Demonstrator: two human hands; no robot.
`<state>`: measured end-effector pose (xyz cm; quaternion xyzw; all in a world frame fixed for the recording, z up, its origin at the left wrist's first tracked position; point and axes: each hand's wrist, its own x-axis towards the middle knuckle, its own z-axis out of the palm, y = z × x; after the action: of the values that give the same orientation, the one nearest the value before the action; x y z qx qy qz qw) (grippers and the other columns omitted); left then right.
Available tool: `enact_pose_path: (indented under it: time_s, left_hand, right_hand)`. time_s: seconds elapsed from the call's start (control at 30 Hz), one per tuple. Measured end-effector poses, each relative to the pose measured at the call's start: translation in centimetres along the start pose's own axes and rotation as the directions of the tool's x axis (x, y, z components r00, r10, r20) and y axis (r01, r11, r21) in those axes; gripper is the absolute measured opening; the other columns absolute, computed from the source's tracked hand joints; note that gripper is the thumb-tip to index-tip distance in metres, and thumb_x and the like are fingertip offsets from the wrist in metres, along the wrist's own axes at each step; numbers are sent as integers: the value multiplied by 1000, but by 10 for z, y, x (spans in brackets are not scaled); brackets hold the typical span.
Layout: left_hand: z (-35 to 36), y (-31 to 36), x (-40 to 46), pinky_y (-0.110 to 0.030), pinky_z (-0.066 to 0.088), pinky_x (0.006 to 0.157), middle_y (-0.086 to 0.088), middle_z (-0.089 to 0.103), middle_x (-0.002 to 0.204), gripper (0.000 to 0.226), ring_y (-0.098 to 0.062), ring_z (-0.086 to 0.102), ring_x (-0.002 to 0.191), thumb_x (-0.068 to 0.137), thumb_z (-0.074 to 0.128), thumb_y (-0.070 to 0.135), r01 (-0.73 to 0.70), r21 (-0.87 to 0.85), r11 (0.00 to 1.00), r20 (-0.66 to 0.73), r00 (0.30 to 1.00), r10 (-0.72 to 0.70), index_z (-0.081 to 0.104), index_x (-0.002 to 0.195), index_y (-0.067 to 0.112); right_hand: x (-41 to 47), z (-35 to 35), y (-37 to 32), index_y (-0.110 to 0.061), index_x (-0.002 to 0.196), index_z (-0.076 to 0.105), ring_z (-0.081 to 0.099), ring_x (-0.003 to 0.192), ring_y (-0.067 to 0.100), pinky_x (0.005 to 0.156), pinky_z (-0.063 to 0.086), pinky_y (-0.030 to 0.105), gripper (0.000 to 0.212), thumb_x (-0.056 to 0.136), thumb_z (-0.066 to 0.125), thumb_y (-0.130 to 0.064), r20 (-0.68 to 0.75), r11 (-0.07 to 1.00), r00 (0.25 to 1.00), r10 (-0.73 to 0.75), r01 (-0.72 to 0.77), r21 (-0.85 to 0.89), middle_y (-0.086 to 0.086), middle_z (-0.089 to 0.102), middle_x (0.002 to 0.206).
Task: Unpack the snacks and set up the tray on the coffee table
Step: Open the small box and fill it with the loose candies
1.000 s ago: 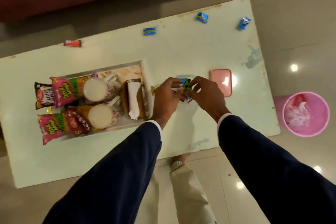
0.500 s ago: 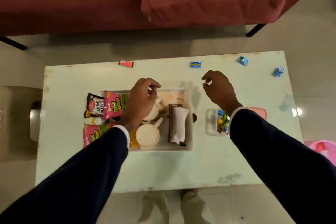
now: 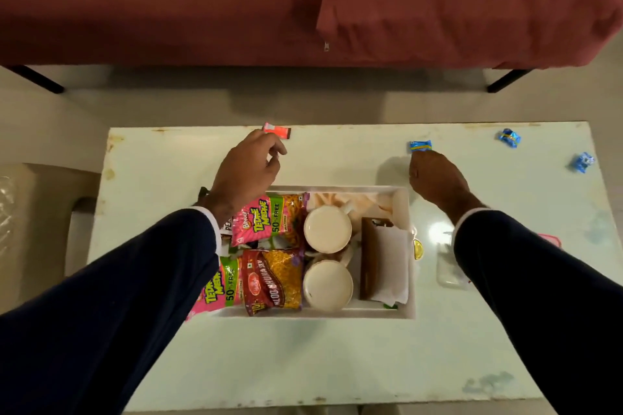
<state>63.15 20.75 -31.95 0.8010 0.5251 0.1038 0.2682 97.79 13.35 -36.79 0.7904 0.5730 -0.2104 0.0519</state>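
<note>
1. Left hand (image 3: 247, 167): fingers loosely curled, tips at the near edge of the red candy (image 3: 276, 130) on the far rim of the coffee table (image 3: 337, 357). Cannot tell whether they touch it; no closed pinch visible.
2. Right hand (image 3: 438, 178): knuckles up, fingers bent downward just at the near side of a blue candy (image 3: 420, 145). Fingertips hidden under the hand; cannot tell if it grips or only touches.
3. Count, loose candies on the table: one red, three blue. The other two blue ones (image 3: 509, 137) (image 3: 582, 162) lie toward 2 o'clock from the right hand, well apart from it.
4. Count, white tray (image 3: 409, 280) at table centre: two pink Tedhe Medhe packets (image 3: 266, 219) (image 3: 219, 290), one red Aloo Bhujia Sev packet (image 3: 273, 281), two white mugs (image 3: 327, 228) (image 3: 327, 285), one brown holder with white napkins (image 3: 384, 263). A further packet is partly hidden beneath the left sleeve.
5. Pose: both arms in dark sleeves reach forward toward 12 o'clock, left arm crossing over the tray's left end, right arm passing to the tray's right.
6. A clear container (image 3: 450, 266) sits at 3 o'clock of the tray, partly beneath the right sleeve; a pink lid (image 3: 553, 240) peeks out beyond it.
7. A red sofa (image 3: 202, 0) stands past the table at 12 o'clock.
</note>
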Motion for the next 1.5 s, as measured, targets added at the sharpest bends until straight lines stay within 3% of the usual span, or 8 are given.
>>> enact_pose_path:
  time_s: [0.17,0.33,0.5,0.7,0.93,1.17,1.33,1.5]
  left_hand:
    - [7,-22,23,-48,54,93,-9,61,126,33,-30,62,111,91,72,17,-9,201,980,-8,1000,11,64,122,18]
    - [15,-31,52,-59,38,113,-9,51,153,62,-36,47,140,90,75,18,34,277,960,81,995,-59,51,147,21]
    - [25,-35,64,-54,41,108,-10,61,142,55,-36,58,129,93,72,23,-5,377,926,115,992,-41,53,144,21]
    - [37,-26,68,-50,45,104,-12,65,130,39,-34,63,115,98,63,27,-59,452,890,128,992,1,57,134,14]
    - [35,4,76,-42,54,93,-16,73,112,27,-35,68,98,93,65,21,-8,429,904,150,987,-62,67,115,5]
    - [31,83,61,-43,56,80,-19,76,91,20,-36,73,89,95,67,23,257,-158,953,-21,964,-263,74,99,4]
    - [74,209,-15,-18,55,68,0,77,86,13,-4,73,73,87,73,1,338,-622,706,138,935,-327,71,91,13]
    - [160,296,-80,-26,50,67,-10,77,87,18,-20,70,82,88,77,4,542,-646,538,375,839,-394,69,83,19]
  right_hand:
    - [0,-12,3,-8,115,57,52,105,37,83,51,45,36,81,66,1,-276,990,960,55,-16,142,17,54,118]
    - [14,-3,10,-17,143,50,46,122,41,94,51,52,55,91,66,-7,-49,999,999,-6,7,32,14,44,143]
    - [0,17,13,-10,116,63,52,106,39,74,54,45,25,92,62,-4,-202,998,978,-44,49,24,17,53,117]
    - [-19,18,35,-5,100,66,61,89,38,70,43,33,10,89,67,-6,-140,984,989,39,-13,176,17,59,102]
    - [-59,-5,51,-21,100,70,67,72,6,62,51,11,9,95,66,-14,-99,747,979,178,-69,661,-7,71,95]
    - [-108,-32,103,-2,97,66,52,58,13,58,45,24,19,102,52,-14,7,493,958,288,-155,856,2,65,77]
    - [-153,-50,149,3,103,65,68,59,10,58,55,19,9,97,61,-1,134,303,949,285,-222,927,12,71,81]
    - [-196,-31,174,1,102,58,76,79,32,70,64,31,11,93,63,5,297,227,905,304,-372,900,20,66,103]
